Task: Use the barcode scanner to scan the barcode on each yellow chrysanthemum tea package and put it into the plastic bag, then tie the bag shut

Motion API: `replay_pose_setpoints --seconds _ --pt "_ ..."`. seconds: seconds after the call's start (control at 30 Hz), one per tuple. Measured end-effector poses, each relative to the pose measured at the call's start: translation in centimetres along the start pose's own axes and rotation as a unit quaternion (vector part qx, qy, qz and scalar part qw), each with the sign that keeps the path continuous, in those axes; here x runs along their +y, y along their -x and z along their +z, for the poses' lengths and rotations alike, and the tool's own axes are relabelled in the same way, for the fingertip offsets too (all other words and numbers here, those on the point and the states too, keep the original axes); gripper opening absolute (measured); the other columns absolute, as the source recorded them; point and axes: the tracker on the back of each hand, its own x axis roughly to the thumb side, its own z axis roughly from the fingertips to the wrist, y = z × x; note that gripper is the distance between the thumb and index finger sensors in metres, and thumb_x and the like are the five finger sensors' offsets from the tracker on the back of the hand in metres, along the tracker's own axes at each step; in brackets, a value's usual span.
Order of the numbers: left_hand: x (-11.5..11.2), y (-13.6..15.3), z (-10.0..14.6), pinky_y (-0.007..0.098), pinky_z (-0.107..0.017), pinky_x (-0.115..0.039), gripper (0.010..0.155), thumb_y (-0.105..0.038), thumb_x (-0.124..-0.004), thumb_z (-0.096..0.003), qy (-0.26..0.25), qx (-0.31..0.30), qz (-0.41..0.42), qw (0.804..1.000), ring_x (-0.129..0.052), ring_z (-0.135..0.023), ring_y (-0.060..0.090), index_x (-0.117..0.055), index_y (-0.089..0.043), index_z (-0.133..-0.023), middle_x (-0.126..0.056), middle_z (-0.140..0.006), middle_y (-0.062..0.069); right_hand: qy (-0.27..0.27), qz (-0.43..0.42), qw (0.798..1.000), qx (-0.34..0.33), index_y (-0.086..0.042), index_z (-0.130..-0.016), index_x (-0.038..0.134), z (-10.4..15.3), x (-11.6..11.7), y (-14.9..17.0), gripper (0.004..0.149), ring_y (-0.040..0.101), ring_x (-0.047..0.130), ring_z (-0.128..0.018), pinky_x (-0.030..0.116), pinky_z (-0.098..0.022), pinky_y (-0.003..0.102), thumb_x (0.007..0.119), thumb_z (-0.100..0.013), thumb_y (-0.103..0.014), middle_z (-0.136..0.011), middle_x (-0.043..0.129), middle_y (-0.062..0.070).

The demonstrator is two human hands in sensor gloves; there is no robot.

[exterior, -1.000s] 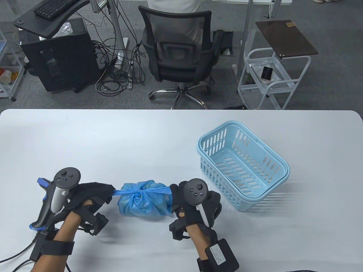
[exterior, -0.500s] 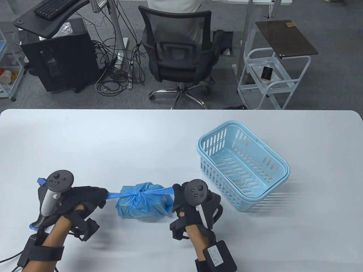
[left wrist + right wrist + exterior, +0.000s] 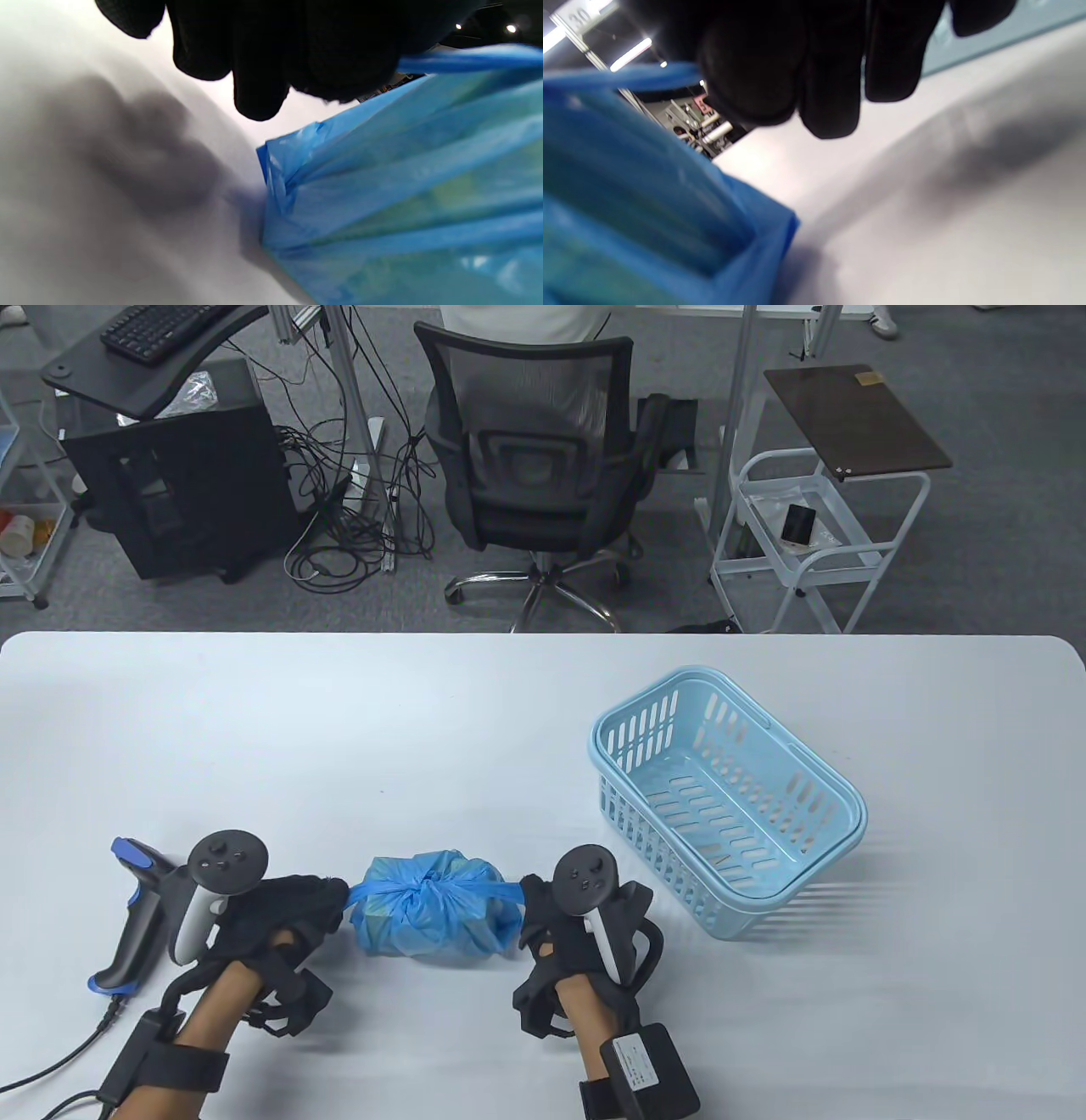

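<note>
Table view: knotted crinkled blue plastic bag (image 3: 428, 908) sits between my gloved hands.
My left hand (image 3: 284, 912) and right hand (image 3: 568, 920) each pinch one twisted blue bag strand.

Beyond the white table (image 3: 339, 712), a black mesh office chair (image 3: 534, 466) is set on grey carpet (image 3: 662, 594), flanked on its left by a black computer tower (image 3: 182, 500) with tangled cables (image 3: 356, 526) and on its right by a white trolley (image 3: 806, 543).
</note>
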Motion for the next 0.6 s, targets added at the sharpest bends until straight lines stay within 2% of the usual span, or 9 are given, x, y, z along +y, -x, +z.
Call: replay_pose_setpoints --seconds 0.07,0.27,0.37,0.6 --pt "-0.7 -0.4 0.2 0.062 -0.066 -0.065 0.041 -0.05 -0.074 -0.0439 -0.011 0.009 -0.014 1.0 -0.085 -0.087 0.039 -0.098 -0.018 -0.053 -0.098 -0.083 0.0 -0.024 -0.002 1.0 -0.008 -0.026 -0.041 0.098 -0.2 0.8 0.0 0.038 0.039 0.081 -0.086 0.055 -0.067 0.067 0.07 -0.04 -0.051 -0.08 0.097 0.0" --pt "-2.0 -1.1 0.0 0.06 -0.064 -0.069 0.039 -0.052 -0.073 -0.041 -0.039 0.027 -0.029 0.998 -0.09 -0.082 0.036 -0.098 -0.024 -0.051 -0.1 -0.078 0.002 -0.029 0.027 0.999 -0.03 -0.028 -0.043 0.097 -0.3 1.9 -0.6 0.038 0.039 0.078 -0.088 0.054 -0.068 0.067 0.068 -0.04 -0.053 -0.084 0.094 0.001" --pt "-2.0 -0.7 0.2 0.058 -0.062 -0.071 0.04 -0.053 -0.073 -0.0411 -0.053 0.016 -0.025 0.998 -0.093 -0.078 0.034 -0.098 -0.024 -0.051 -0.101 -0.075 0.0 -0.023 0.039 0.998 -0.035 -0.028 -0.044 0.097 -0.3 2.0 -0.8 0.039 0.04 0.078 -0.088 0.054 -0.068 0.066 0.067 -0.04 -0.053 -0.085 0.093 0.001" --pt "-1.9 0.2 -0.1 0.059 -0.062 -0.07 0.04 -0.052 -0.073 -0.0423 -0.021 0.021 0.011 0.999 -0.093 -0.076 0.034 -0.098 -0.022 -0.052 -0.102 -0.073 0.001 -0.022 0.042 0.998 -0.039 -0.029 -0.045 0.097 -0.5 2.0 -0.8 0.039 0.04 0.078 -0.088 0.053 -0.068 0.066 0.067 -0.04 -0.054 -0.085 0.093 0.002"
